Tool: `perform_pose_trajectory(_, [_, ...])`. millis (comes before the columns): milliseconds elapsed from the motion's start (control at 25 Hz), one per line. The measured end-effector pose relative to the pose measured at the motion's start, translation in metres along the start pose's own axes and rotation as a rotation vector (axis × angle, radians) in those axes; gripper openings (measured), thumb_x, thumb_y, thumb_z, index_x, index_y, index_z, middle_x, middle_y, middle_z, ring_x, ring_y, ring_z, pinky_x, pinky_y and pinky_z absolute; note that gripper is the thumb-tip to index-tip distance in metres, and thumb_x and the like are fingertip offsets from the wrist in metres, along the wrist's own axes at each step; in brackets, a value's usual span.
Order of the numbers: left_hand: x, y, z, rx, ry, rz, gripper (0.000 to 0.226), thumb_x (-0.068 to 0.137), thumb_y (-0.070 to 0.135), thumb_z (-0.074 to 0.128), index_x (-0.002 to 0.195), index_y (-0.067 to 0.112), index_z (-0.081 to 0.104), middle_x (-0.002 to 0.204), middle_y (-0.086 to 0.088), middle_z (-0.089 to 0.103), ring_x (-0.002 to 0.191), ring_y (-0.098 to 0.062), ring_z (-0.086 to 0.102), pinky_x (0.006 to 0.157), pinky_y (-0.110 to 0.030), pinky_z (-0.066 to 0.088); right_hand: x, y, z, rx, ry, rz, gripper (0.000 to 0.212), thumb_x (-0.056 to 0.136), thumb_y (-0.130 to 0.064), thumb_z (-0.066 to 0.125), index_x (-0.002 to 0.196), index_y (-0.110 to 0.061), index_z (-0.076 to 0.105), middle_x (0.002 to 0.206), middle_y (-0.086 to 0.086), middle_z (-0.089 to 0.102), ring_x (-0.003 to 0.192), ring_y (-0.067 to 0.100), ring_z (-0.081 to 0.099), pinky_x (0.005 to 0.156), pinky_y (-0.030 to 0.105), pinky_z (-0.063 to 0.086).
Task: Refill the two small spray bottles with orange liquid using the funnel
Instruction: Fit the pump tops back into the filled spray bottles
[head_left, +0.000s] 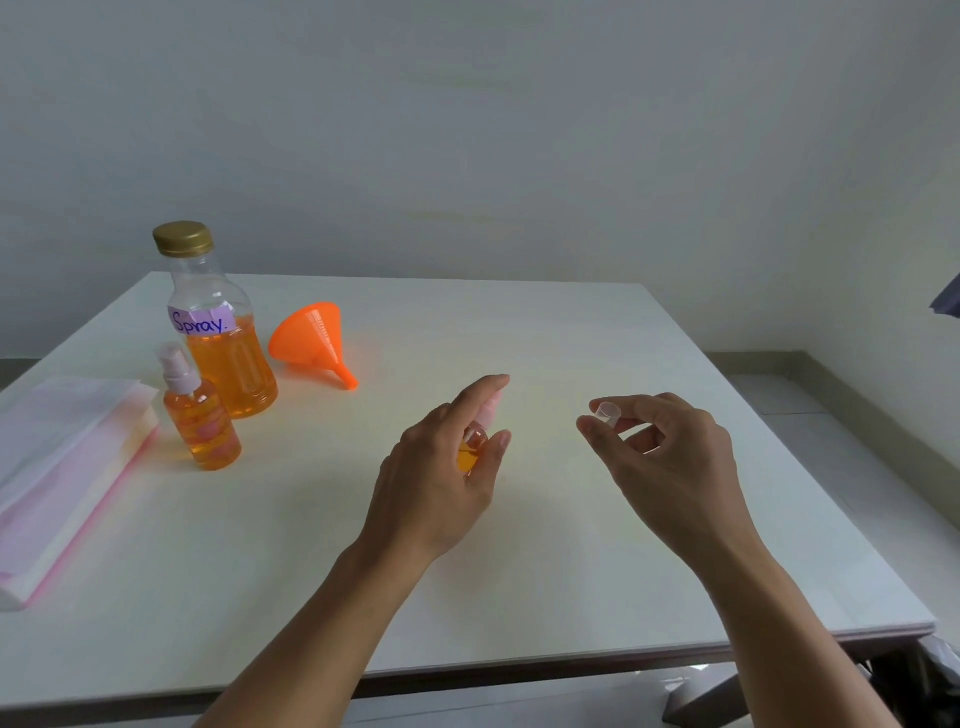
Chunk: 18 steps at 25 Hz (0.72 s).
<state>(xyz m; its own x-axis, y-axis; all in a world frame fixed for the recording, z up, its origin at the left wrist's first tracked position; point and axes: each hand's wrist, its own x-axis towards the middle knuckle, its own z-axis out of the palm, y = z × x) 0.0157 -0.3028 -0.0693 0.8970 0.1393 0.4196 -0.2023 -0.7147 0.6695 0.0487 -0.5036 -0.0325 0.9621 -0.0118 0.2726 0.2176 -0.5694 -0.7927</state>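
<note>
My left hand (447, 467) grips a small spray bottle (475, 441) with orange liquid and a pink nozzle at the table's middle; the hand hides most of it. My right hand (660, 457) pinches a small clear cap (609, 413) between thumb and fingers, a short way right of that bottle. A second small spray bottle (200, 415), filled with orange liquid, stands upright at the left. Behind it stands a large bottle (221, 332) with a gold lid, a "Spray." label and orange liquid. An orange funnel (314, 343) lies on its side next to the large bottle.
A folded pink-and-white plastic bag (62, 467) lies at the left edge of the white table (571, 571). A pale wall rises just behind the table. The table's front and right edges drop to the floor.
</note>
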Motion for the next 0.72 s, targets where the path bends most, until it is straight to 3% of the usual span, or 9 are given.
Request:
perform_pose_trajectory(200, [0.000, 0.002, 0.000, 0.101, -0.041, -0.033, 0.038, 0.096, 0.052, 0.040, 0.134, 0.052, 0.033, 0.127, 0.018, 0.063, 0.102, -0.016, 0.064, 0.078, -0.044, 0.055, 0.000, 0.001, -0.001, -0.012, 0.006, -0.025, 0.012, 0.086, -0.040, 0.076, 0.098, -0.035, 0.075, 0.092, -0.016, 0.069, 0.073, 0.001, 0.065, 0.061, 0.012, 0.045])
perform_pose_trajectory(440, [0.001, 0.010, 0.002, 0.150, -0.030, 0.008, 0.033, 0.096, 0.059, 0.034, 0.122, 0.040, 0.040, 0.129, 0.027, 0.060, 0.102, -0.015, 0.066, 0.066, -0.029, 0.049, -0.001, 0.001, -0.002, -0.023, 0.003, -0.053, 0.013, 0.086, -0.040, 0.077, 0.098, -0.037, 0.075, 0.093, -0.018, 0.068, 0.072, 0.002, 0.066, 0.061, 0.012, 0.048])
perform_pose_trajectory(600, [0.001, 0.006, 0.004, 0.192, 0.039, 0.000, 0.024, 0.098, 0.053, 0.036, 0.114, 0.038, 0.044, 0.117, 0.025, 0.066, 0.098, -0.018, 0.067, 0.065, -0.033, 0.054, 0.000, 0.003, -0.003, -0.018, 0.005, -0.048, 0.012, 0.086, -0.040, 0.076, 0.098, -0.037, 0.075, 0.094, -0.016, 0.069, 0.073, 0.002, 0.066, 0.061, 0.013, 0.047])
perform_pose_trajectory(720, [-0.001, 0.006, -0.001, 0.181, 0.025, 0.000, 0.026, 0.099, 0.053, 0.035, 0.121, 0.042, 0.043, 0.119, 0.026, 0.065, 0.101, -0.015, 0.067, 0.070, -0.037, 0.056, 0.000, 0.002, -0.002, -0.011, -0.003, -0.053, 0.014, 0.087, -0.040, 0.075, 0.101, -0.036, 0.075, 0.094, -0.016, 0.069, 0.074, 0.003, 0.065, 0.061, 0.011, 0.046])
